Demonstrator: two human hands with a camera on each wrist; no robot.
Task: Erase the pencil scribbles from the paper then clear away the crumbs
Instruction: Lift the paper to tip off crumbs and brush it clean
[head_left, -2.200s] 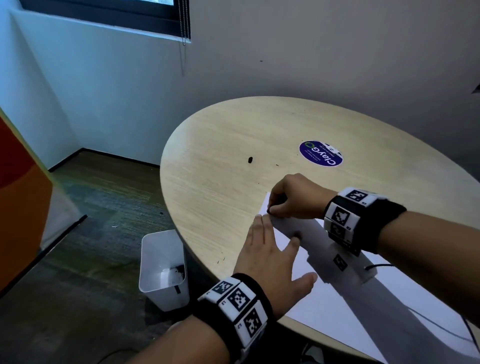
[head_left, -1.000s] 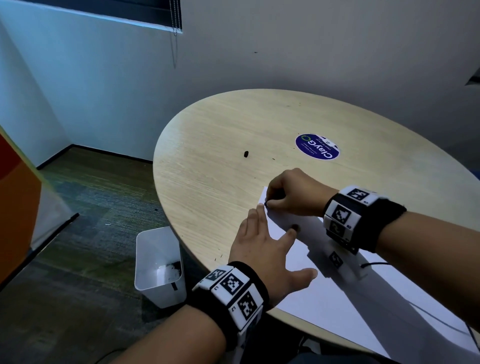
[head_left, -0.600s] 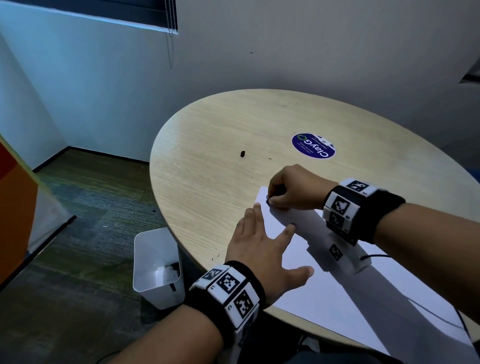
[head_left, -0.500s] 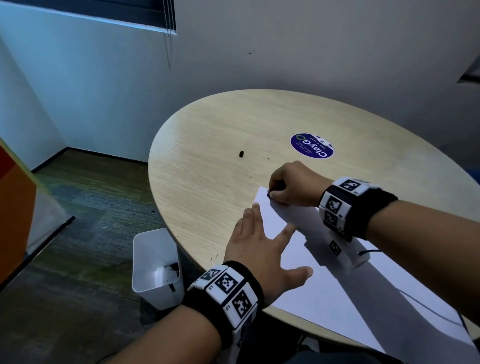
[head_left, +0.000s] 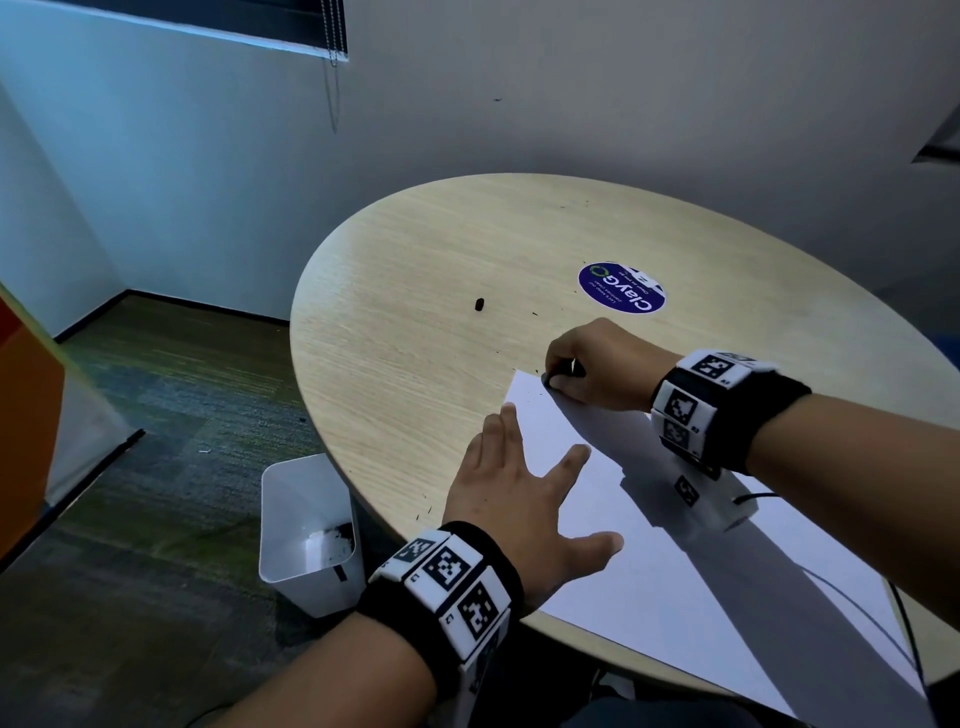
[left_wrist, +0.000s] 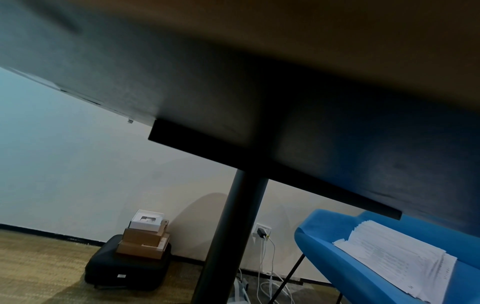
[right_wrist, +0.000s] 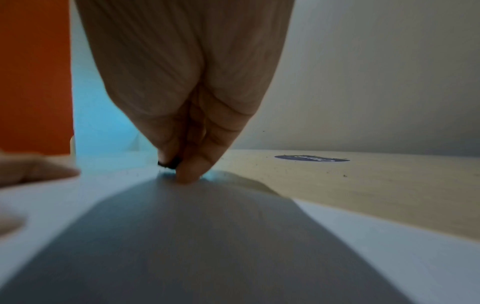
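A white paper sheet (head_left: 649, 566) lies on the round wooden table (head_left: 415, 364), reaching past its near edge. My right hand (head_left: 587, 371) pinches a small dark eraser (right_wrist: 169, 163) and holds it against the sheet's far corner. My left hand (head_left: 524, 499) lies flat with spread fingers on the sheet's left side. In the right wrist view the eraser's dark tip shows between the fingertips (right_wrist: 191, 172), touching the paper (right_wrist: 207, 236). Small dark crumbs (head_left: 423, 512) dot the table near the left edge. The left wrist view shows only the table's underside.
A white bin (head_left: 311, 535) stands on the carpet below the table's left edge. A dark speck (head_left: 478, 304) and a round purple sticker (head_left: 622, 294) are on the tabletop beyond the sheet. Under the table are a black post (left_wrist: 231, 236), boxes (left_wrist: 144, 236) and a blue chair (left_wrist: 363, 257).
My right hand has kept the eraser at the sheet's far corner with only small shifts. The left hand has stayed flat on the paper.
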